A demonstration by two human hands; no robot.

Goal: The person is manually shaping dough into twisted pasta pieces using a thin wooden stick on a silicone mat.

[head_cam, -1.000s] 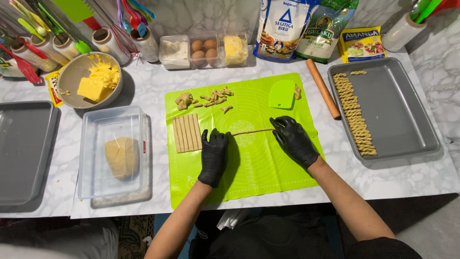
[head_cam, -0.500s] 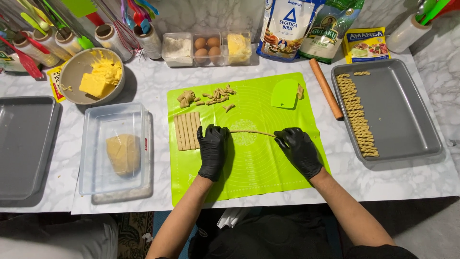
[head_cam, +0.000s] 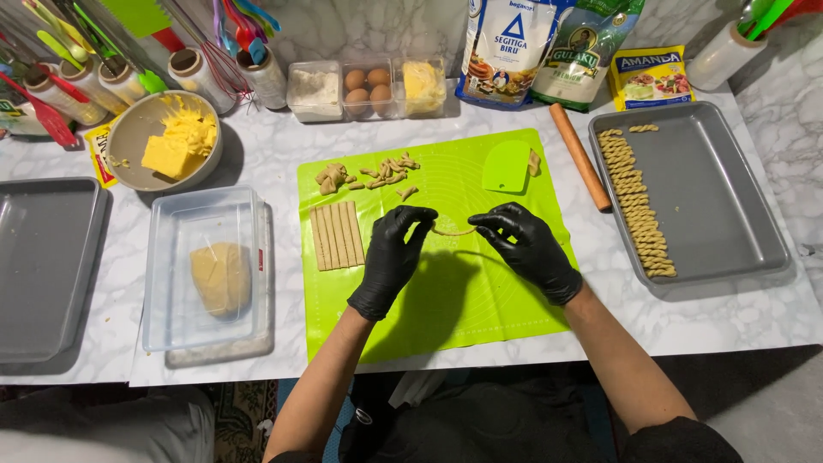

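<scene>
Dough strip [head_cam: 452, 230], short and twisted, hangs just above the green mat [head_cam: 446, 300], pinched at each end by gloved fingers. Left hand [head_cam: 392, 257] has its fingers closed on the strip's left end; right hand [head_cam: 527, 249] has its fingers closed on the right end. Flat cut strips [head_cam: 336, 235] lie on the mat just left of the left hand. Right of the mat sits a grey tray [head_cam: 729, 206] with a row of twisted pieces [head_cam: 634, 206]. Left of the mat stands a clear box [head_cam: 210, 274] holding a dough lump [head_cam: 220, 277].
</scene>
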